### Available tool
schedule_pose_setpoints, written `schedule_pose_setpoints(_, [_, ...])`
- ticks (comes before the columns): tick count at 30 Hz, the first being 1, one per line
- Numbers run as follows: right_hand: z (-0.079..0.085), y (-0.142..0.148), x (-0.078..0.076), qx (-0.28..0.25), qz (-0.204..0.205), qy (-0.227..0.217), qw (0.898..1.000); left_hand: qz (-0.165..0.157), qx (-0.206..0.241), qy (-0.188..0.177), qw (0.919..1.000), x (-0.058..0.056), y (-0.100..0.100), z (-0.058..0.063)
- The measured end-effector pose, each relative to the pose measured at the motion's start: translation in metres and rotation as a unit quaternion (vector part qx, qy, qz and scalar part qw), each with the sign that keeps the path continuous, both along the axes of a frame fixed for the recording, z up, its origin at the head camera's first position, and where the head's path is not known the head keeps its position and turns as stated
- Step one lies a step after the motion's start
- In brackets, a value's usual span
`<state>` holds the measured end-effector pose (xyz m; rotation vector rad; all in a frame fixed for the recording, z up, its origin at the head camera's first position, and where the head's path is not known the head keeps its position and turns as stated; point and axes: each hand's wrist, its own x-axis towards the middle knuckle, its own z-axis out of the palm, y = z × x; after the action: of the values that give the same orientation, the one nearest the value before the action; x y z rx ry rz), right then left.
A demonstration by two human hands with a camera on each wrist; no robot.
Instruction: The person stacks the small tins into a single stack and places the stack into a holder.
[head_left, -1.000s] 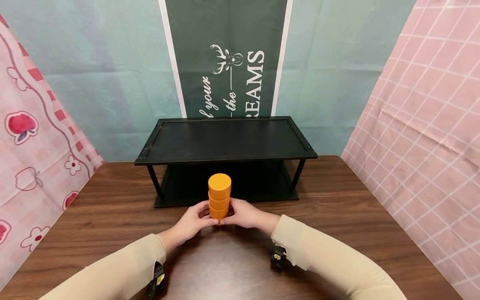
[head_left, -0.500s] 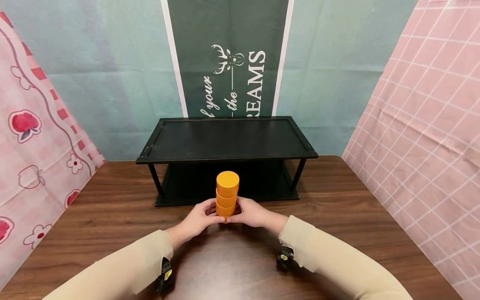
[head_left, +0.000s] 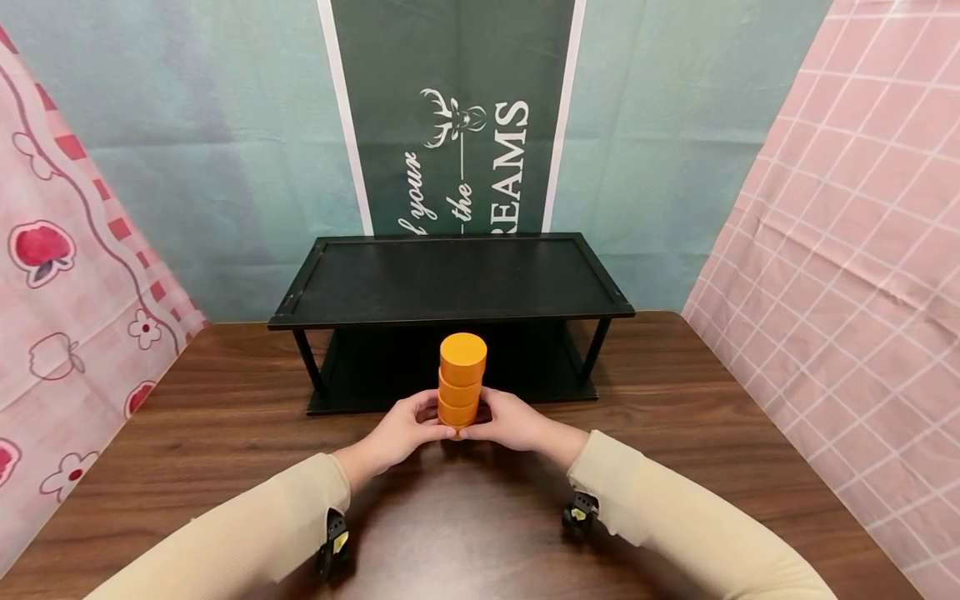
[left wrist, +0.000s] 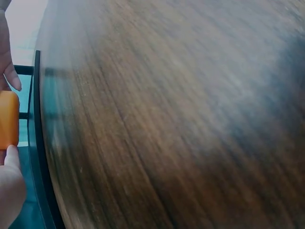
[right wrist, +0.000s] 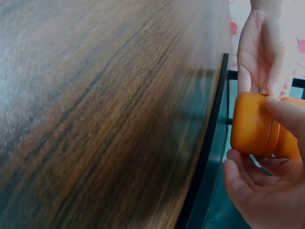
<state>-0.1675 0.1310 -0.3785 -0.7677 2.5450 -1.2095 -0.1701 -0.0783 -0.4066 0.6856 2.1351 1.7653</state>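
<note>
Both hands hold an upright stack of several orange round pieces (head_left: 461,387) between them, in front of the black two-tier rack (head_left: 453,279). The left hand (head_left: 407,431) grips its lower part from the left, and the right hand (head_left: 516,423) from the right, thumbs nearly meeting at the near side. In the right wrist view, the right thumb (right wrist: 286,113) lies on one side of the orange stack (right wrist: 255,125), with fingers curled along the other. Only part of the orange stack (left wrist: 8,119) shows in the left wrist view, with the left thumb at its edge.
The rack stands at the back of the brown wooden table (head_left: 450,517), its lower shelf (head_left: 517,367) behind the stack. A green cloth (head_left: 225,167) hangs behind. Pink patterned cloths close off the left (head_left: 67,333) and right (head_left: 847,250) sides.
Both hands have carried the orange stack to the right and slightly farther from the body. Their hold on it looks the same, and the rack has not moved.
</note>
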Motion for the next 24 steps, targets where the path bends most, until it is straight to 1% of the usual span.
schedule_pose_setpoints(5, [0.002, 0.004, 0.001, -0.009, -0.003, 0.002, 1.000, -0.006, 0.004, 0.001, 1.0000, 0.000, 0.002, 0.004])
schedule_pose_setpoints(13, [0.009, 0.008, 0.005, -0.004, -0.001, 0.007, 1.000, -0.010, 0.001, 0.009, 0.9999, 0.001, 0.004, 0.013])
schedule_pose_setpoints(18, [0.014, 0.010, 0.005, 0.004, -0.009, 0.021, 1.000, -0.009, -0.006, 0.018, 0.9998, 0.000, 0.006, 0.020])
schedule_pose_setpoints(24, [0.023, 0.011, 0.005, 0.000, -0.022, 0.016, 1.000, -0.008, -0.005, 0.017, 0.9998, 0.000, 0.005, 0.031])
